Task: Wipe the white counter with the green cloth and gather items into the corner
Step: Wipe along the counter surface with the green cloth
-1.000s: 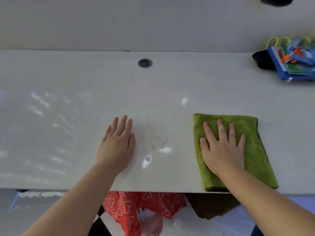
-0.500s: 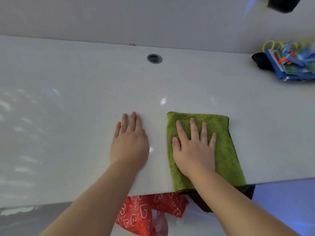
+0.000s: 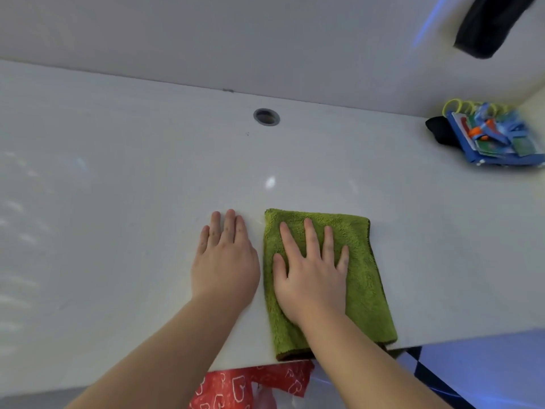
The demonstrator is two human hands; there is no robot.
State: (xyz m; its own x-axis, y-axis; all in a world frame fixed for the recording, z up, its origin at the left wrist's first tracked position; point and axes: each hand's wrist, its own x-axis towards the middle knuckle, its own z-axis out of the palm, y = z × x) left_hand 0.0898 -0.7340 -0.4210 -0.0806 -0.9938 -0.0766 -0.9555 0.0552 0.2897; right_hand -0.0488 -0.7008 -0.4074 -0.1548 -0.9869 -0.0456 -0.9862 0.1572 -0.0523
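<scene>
A folded green cloth (image 3: 364, 278) lies flat on the white counter (image 3: 118, 202), its near end at the counter's front edge. My right hand (image 3: 309, 273) presses down on the cloth with fingers spread. Just left of the cloth, almost touching it, my left hand (image 3: 225, 261) rests palm down on the bare counter with fingers together, holding nothing. In the far right corner sits a pile of items (image 3: 495, 140): a blue flat case with colourful clips and yellow-green rings on it, beside something black (image 3: 441, 132).
A round grey hole (image 3: 266, 116) sits in the counter near the back wall. A dark object (image 3: 489, 25) hangs at the top right. Below the front edge there is red fabric with white hearts (image 3: 250, 385).
My right hand has slid the green cloth to the left across the counter, ending right beside my left hand. The left hand has stayed flat on the counter.
</scene>
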